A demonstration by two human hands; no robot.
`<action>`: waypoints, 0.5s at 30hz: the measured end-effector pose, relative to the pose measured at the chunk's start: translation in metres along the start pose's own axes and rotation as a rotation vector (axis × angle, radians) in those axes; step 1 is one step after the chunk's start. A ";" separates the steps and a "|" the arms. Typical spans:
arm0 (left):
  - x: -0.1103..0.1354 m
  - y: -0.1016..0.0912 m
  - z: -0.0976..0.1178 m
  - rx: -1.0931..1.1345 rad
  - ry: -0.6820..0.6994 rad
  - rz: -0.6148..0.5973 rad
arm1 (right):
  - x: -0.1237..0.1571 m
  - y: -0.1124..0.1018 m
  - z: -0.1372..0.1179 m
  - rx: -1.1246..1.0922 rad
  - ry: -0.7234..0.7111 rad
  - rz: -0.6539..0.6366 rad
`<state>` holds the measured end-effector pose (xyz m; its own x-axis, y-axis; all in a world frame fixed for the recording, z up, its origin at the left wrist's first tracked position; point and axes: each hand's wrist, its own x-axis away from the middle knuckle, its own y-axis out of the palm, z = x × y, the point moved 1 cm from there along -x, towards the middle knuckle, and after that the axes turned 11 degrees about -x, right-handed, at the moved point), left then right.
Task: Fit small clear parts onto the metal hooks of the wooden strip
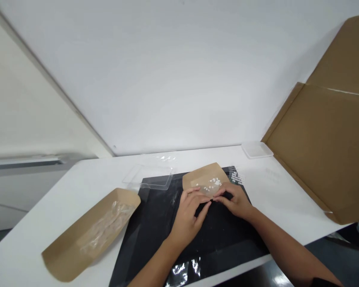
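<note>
A small brown paper tray [201,174] with white, petal-like bits [214,182] in it lies toward the far side of a black mat [155,227]. My left hand [189,213] is at its near edge, the upper fingers against the tray, while thumb and index fingertips come together near its front corner. There my right hand [235,201] pinches with thumb and index finger. Both sets of fingertips meet at a tiny thing too small to name. Beside the right hand, a clear sheet of round white dots [237,178] lies at the mat's far right corner.
A longer brown paper tray [66,255] holding crumpled clear plastic [107,227] lies at the left. Behind the mat is a clear plastic lid [149,175]. A translucent shallow container [257,150] stands at the back right, by a large opened cardboard box [326,139].
</note>
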<state>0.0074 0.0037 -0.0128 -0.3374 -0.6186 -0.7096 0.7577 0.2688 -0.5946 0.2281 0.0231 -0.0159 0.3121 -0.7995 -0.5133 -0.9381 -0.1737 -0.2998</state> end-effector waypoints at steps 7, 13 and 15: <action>0.001 -0.001 -0.002 0.119 -0.142 -0.051 | 0.006 0.003 0.003 -0.009 -0.025 -0.029; -0.002 -0.007 0.003 0.188 -0.278 -0.099 | 0.007 0.005 0.000 -0.025 -0.018 -0.035; -0.003 -0.009 0.005 0.186 -0.291 -0.100 | 0.007 0.006 -0.001 -0.045 -0.010 -0.049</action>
<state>0.0047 -0.0001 -0.0034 -0.2620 -0.8264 -0.4985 0.8271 0.0739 -0.5572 0.2245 0.0161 -0.0199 0.3589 -0.7835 -0.5073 -0.9274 -0.2379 -0.2886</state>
